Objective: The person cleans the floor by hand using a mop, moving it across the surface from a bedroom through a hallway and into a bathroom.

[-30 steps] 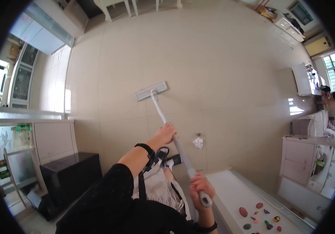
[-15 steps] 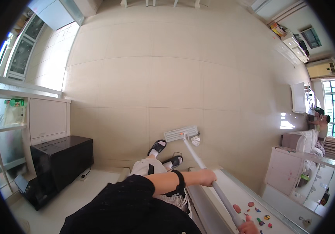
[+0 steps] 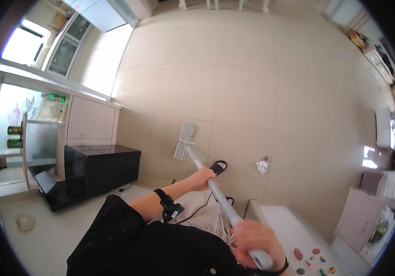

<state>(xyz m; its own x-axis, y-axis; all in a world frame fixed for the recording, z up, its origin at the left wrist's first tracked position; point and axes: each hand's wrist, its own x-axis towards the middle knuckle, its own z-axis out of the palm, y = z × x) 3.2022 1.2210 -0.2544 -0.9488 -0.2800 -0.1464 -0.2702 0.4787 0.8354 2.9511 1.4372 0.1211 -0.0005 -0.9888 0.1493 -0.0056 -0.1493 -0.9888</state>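
Note:
A flat mop with a long pale grey handle (image 3: 225, 205) runs from my body out to the floor. Partway down that handle, my left hand (image 3: 202, 178) is wrapped round it. My right hand (image 3: 258, 239) grips it near the top, with the rounded end poking out below the fist. The ribbed white mop head (image 3: 186, 140) lies flat on the beige tiles, ahead and to the left of my feet. A crumpled white tissue (image 3: 262, 166) rests on the floor to the right, apart from the mop head. One black sandal (image 3: 218, 167) shows beside the handle.
At left a black glossy cabinet (image 3: 103, 168) stands by a white cupboard (image 3: 91, 120) and shelves with green cans (image 3: 15, 143). A white surface with small colourful pieces (image 3: 298, 254) is at lower right. White furniture legs (image 3: 211, 4) stand at the far edge.
The mop head has swung left, away from the tissue, and turned more upright in view. My hands moved left with the handle, and the view has shifted.

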